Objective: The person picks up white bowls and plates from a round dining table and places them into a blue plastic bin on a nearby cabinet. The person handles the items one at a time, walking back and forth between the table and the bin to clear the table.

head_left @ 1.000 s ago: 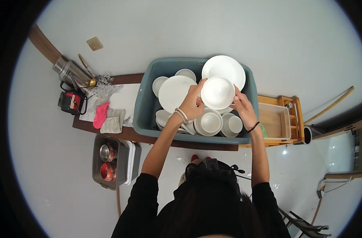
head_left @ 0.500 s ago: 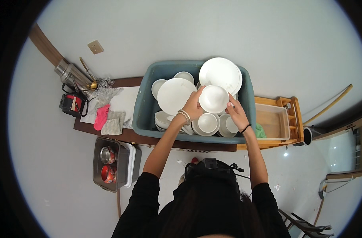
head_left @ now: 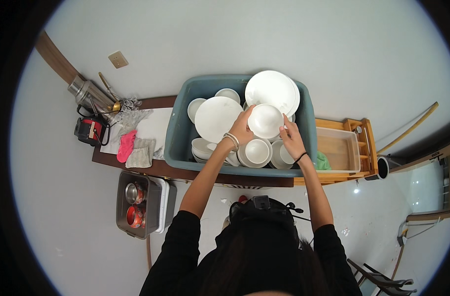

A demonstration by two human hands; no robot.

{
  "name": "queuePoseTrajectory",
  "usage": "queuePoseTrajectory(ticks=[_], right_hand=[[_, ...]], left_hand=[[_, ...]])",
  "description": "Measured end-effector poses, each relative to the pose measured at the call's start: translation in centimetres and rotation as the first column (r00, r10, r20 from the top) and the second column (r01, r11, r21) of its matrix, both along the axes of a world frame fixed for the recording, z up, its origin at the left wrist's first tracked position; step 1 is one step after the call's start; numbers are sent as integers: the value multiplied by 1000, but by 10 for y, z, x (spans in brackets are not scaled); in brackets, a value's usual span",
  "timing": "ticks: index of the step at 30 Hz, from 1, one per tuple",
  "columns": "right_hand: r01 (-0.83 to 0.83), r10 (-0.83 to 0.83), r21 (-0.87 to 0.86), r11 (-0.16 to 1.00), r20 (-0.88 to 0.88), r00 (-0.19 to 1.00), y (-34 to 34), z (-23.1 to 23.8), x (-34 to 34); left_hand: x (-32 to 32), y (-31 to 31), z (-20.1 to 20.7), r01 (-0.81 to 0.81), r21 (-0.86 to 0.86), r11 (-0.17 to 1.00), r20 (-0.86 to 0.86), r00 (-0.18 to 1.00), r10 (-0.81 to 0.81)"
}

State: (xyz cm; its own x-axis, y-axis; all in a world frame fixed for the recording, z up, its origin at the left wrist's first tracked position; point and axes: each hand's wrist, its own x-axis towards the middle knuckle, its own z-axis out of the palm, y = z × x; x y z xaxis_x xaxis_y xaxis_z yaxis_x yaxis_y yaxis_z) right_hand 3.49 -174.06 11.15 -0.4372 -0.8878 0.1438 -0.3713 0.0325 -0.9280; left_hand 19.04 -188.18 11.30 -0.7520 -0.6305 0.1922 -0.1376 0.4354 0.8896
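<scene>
Between my two hands I hold a small white bowl (head_left: 265,121) over the middle of a blue-grey plastic tub (head_left: 173,143). My left hand (head_left: 241,127) grips its left rim, and my right hand (head_left: 291,137) pinches its right rim. Beneath and around it the tub holds white dishes: a large round plate (head_left: 218,118) at left, a stack of plates (head_left: 270,92) at the back right, and stacked bowls (head_left: 257,151) along the near side. More small bowls (head_left: 228,94) sit at the back left. My hands and the held bowl hide part of the dishes below.
The tub stands on a dark wooden cabinet. To its left lie a pink cloth (head_left: 126,146), a grey cloth (head_left: 141,153) and a black-red device (head_left: 91,129). Right of it, a clear plastic box (head_left: 338,150) rests on a wooden rack (head_left: 367,148). A grey bin (head_left: 122,207) is below left.
The bowl has tilted slightly between my hands, and its inside looks shallower. Both hands still grip its rim in nearly the same place. The other dishes stay where they were.
</scene>
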Motion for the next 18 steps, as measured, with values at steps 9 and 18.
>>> queuePoseTrajectory(ticks=[9,18], right_hand=[[99,-97,40,994,-69,993,4,-4,0],[94,-85,29,995,-225,971,6,-6,-3]], left_hand=[[-5,9,25,67,32,997,143,987,-71],[-9,9,25,66,6,998,235,970,-66]])
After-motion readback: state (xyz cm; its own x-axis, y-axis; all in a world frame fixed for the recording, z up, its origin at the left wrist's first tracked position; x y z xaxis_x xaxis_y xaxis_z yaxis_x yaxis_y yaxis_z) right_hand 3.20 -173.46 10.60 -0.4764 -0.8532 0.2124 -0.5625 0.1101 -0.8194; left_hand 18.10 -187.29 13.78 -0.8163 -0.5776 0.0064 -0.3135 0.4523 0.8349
